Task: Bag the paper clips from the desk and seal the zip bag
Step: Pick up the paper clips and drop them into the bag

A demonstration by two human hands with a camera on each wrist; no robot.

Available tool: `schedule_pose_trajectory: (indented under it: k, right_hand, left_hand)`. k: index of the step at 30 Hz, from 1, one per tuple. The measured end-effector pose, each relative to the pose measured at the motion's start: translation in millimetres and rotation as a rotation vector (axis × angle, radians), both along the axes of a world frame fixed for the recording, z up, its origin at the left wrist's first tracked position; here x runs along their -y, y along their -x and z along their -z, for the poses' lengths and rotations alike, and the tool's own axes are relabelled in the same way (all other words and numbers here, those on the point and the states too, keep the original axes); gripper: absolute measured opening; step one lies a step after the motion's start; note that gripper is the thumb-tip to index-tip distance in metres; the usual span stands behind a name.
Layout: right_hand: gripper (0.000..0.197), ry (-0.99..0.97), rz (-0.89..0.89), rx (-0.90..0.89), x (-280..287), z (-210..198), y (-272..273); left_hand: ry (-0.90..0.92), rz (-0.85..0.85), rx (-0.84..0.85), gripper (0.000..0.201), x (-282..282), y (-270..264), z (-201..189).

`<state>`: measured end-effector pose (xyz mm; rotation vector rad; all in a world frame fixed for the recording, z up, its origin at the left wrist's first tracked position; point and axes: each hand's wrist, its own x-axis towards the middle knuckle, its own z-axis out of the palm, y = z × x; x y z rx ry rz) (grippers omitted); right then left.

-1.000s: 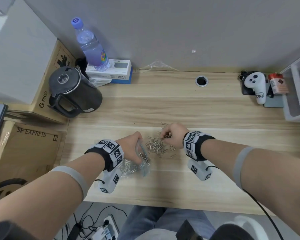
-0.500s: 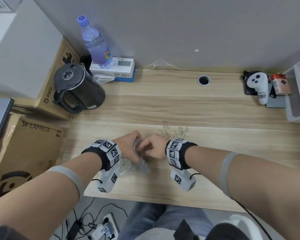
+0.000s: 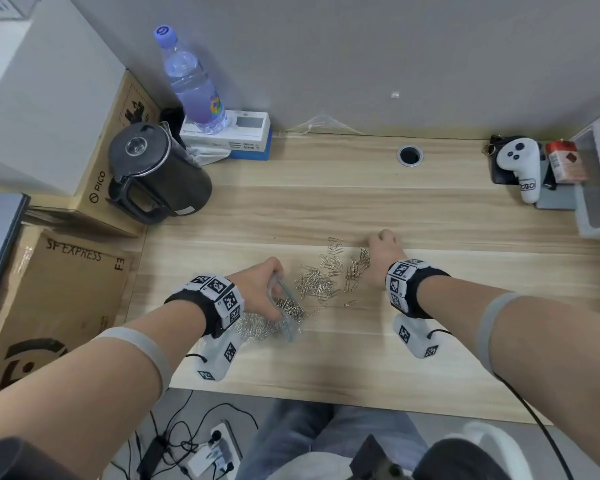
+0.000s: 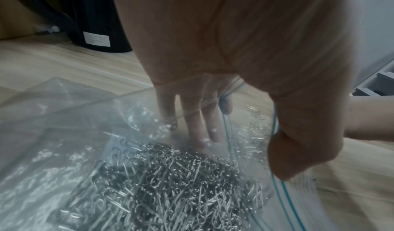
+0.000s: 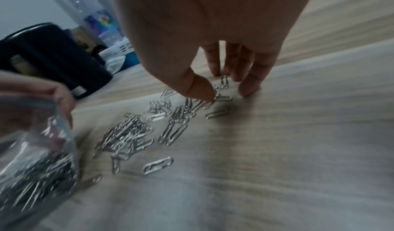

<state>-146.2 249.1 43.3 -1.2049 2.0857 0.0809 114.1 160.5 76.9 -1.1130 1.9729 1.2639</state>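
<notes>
Left hand [image 3: 260, 289] grips the rim of the zip bag [image 4: 64, 150] with thumb and fingers, holding the mouth open; bag lies on the desk [image 3: 326, 358] near the front edge, mouth facing right toward the loose paper clips [image 3: 326, 275], clip heap inside. Loose clips spread in a band whose long axis runs from just beside the bag mouth away and rightward. At its far end, right hand [image 3: 381, 251] is down among them, thumb [image 5: 202, 89] and fingertips [image 5: 249, 88] closing on a few clips.
</notes>
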Motion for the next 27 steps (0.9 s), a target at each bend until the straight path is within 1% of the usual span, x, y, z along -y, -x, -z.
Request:
schedule_pose_trajectory:
  k: [3, 5, 6, 8, 11, 14, 18, 21, 23, 27]
  right_hand:
    - [0.061, 0.008, -0.102, 0.173, 0, 3, -12]
    - [0.055, 0.024, -0.162, 0.240, 2, 6, -18]
    - [0.050, 0.053, -0.163, 0.250, 3, 7, -18]
    - [0.046, 0.112, -0.114, 0.236, 5, 4, -14]
    - [0.057, 0.151, -0.062, 0.170, 7, 1, -3]
    - [0.073, 0.143, -0.158, 0.061, 12, 1, 1]
    - [0.078, 0.138, -0.275, 0.049, 29, 4, -13]
    - [0.076, 0.127, -0.355, 0.064, 36, 7, -26]
    - [0.071, 0.114, -0.417, 0.082, 34, 10, -32]
    - [0.052, 0.103, -0.565, 0.105, 26, 11, -32]
  left_hand:
    - [-0.007, 0.016, 0.007, 0.077, 1, 3, 1]
    - [-0.011, 0.029, 0.009, 0.079, 1, 4, 1]
    - [-0.013, 0.031, 0.010, 0.079, 2, 4, 1]
    - [-0.016, 0.028, 0.007, 0.079, 3, 3, 1]
    - [-0.025, 0.019, -0.001, 0.079, 4, 1, 1]
    - [-0.026, 0.013, -0.003, 0.078, 4, 0, 3]
    - [-0.044, -0.016, -0.024, 0.075, 4, -2, 5]
    - [-0.048, -0.047, -0.026, 0.074, 4, -5, 5]
    - [-0.051, -0.065, -0.026, 0.073, 3, -6, 6]
    - [-0.051, -0.067, -0.024, 0.073, 3, -6, 7]
